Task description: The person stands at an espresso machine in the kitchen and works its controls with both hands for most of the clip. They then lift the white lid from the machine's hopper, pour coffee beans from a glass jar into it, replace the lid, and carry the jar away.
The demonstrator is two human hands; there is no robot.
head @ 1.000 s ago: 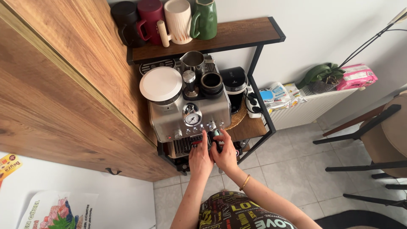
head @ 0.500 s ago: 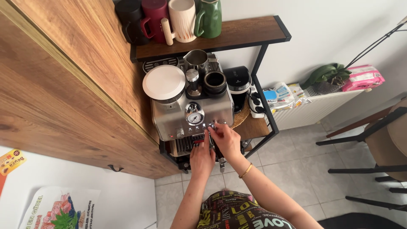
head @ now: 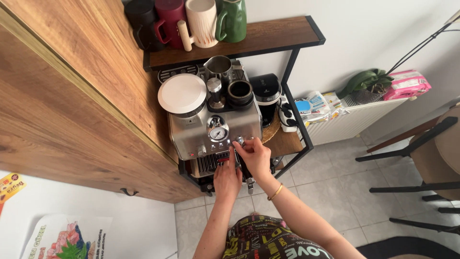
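A steel espresso machine (head: 191,134) with a round pressure gauge (head: 218,134) stands on a black-framed wooden rack (head: 280,33). My right hand (head: 254,157) reaches up to the machine's front panel. Its fingertips are pinched on a small round control knob (head: 239,140) to the right of the gauge. My left hand (head: 227,177) lies just below the panel, over the drip tray (head: 206,164), index finger stretched up against the machine's front. What its other fingers touch is hidden.
On top of the machine sit a white round lid (head: 182,93), a tamper (head: 214,91), a black cup (head: 239,92) and a steel jug (head: 219,67). Several mugs (head: 201,19) line the upper shelf. Wooden cabinet (head: 72,96) at left, radiator (head: 345,123) and chairs (head: 421,158) at right.
My right hand has risen from under the machine's front to the knob on the panel. My left hand has stayed almost where it was.
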